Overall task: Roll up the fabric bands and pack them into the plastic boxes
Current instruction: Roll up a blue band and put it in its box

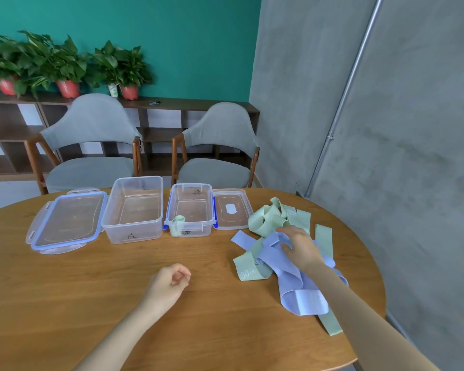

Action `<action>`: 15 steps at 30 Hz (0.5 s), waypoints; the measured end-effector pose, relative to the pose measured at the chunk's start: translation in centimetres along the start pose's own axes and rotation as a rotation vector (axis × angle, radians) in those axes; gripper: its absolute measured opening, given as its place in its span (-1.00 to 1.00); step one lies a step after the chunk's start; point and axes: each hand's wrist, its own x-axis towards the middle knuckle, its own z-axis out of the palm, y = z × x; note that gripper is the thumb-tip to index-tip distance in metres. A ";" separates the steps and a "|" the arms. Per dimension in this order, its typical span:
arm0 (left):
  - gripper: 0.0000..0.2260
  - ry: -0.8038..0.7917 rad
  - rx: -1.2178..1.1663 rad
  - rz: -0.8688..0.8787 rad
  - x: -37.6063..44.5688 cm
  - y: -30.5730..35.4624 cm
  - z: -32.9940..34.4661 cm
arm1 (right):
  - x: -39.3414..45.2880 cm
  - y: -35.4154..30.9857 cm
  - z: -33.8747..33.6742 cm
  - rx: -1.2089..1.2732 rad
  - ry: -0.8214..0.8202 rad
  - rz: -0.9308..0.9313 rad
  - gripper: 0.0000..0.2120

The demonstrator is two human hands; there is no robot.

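Boxes of clear plastic were set in a row at the far side of the round wooden table (91, 290). The larger box (133, 210), rectangular with rounded corners, held nothing that could be seen; a handwritten mark was seen on its near wall. Its blue-rimmed lid (65, 223) was laid flat just to its left. The smaller box (189, 210), also marked on its near wall, had one rolled green band (179, 218) placed in its near left corner, coiled tight like a spiral. Its lid (232, 208) was laid flat just beside it on the right, with a white label at the middle.

To the right of the lids, a loose heap of flat woven bands was spread on the table: pale green bands (268, 219) looped and folded at the far end, lilac bands (289, 279) twisted across the near part. "30 LB" was printed on one green strip (248, 273).

The right hand (299, 245) was laid on the heap, fingers bent over a lilac band; whether the band was pinched could not be told. The left hand (169, 283) was rested on the bare wood, its fingers curled loosely inward with nothing held.
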 end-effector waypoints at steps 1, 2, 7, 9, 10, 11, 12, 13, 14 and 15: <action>-0.83 -0.002 -0.006 -0.001 0.1 0.0 0.0 | 0.4 0.1 -0.1 -0.031 -0.027 -0.014 -0.62; -0.83 -0.004 -0.009 0.001 0.2 -0.1 0.1 | 0.9 0.4 -0.1 -0.063 -0.060 -0.036 -0.61; -0.80 -0.007 -0.023 0.009 0.9 -0.3 0.4 | 2.7 2.1 0.6 -0.148 -0.184 -0.117 -0.71; -0.81 -0.012 -0.034 0.003 1.3 -0.4 0.6 | 3.3 2.5 1.0 -0.148 -0.154 -0.141 -0.80; -0.81 -0.013 -0.039 0.003 1.6 -0.4 0.7 | 3.6 2.7 1.2 -0.147 -0.127 -0.159 -0.84; -0.81 -0.015 -0.044 0.002 1.9 -0.4 0.9 | 3.8 2.8 1.3 -0.143 -0.102 -0.174 -0.87; -0.81 -0.020 -0.051 0.004 2.1 -0.3 1.1 | 4.1 2.8 1.4 -0.131 -0.079 -0.183 -0.88; -0.81 -0.028 -0.056 0.006 2.4 -0.1 1.2 | 4.2 2.6 1.4 -0.101 -0.057 -0.177 -0.87; -0.81 -0.035 -0.060 0.016 2.8 0.2 1.5 | 4.4 2.3 1.2 -0.051 -0.027 -0.159 -0.86; -0.82 -0.039 -0.067 0.028 3.2 0.5 1.7 | 4.5 1.7 0.9 0.013 0.021 -0.133 -0.86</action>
